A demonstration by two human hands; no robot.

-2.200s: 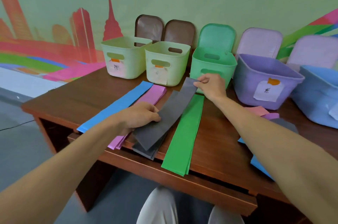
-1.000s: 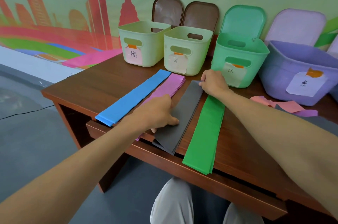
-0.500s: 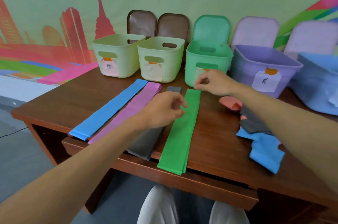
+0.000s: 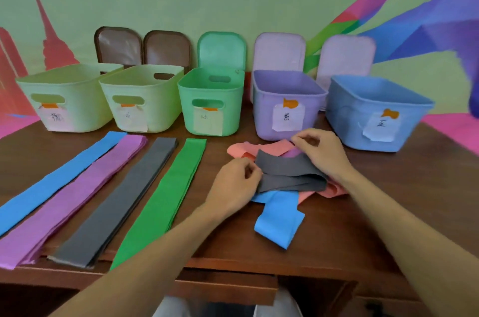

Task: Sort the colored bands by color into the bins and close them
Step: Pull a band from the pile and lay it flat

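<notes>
Left hand (image 4: pixel 233 187) moved to pile (image 4: pixel 269 148), pinching grey band (image 4: pixel 290 174), right hand (image 4: pixel 324 153) grip unclear

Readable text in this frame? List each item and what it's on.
"紫", handwritten: purple bin label, on the purple bin.
blue bin label: blurred, unreadable.
green bin label: too faint to read.
left pale green bin label: blurred, unreadable.
second pale green bin label: blurred, unreadable.
</notes>
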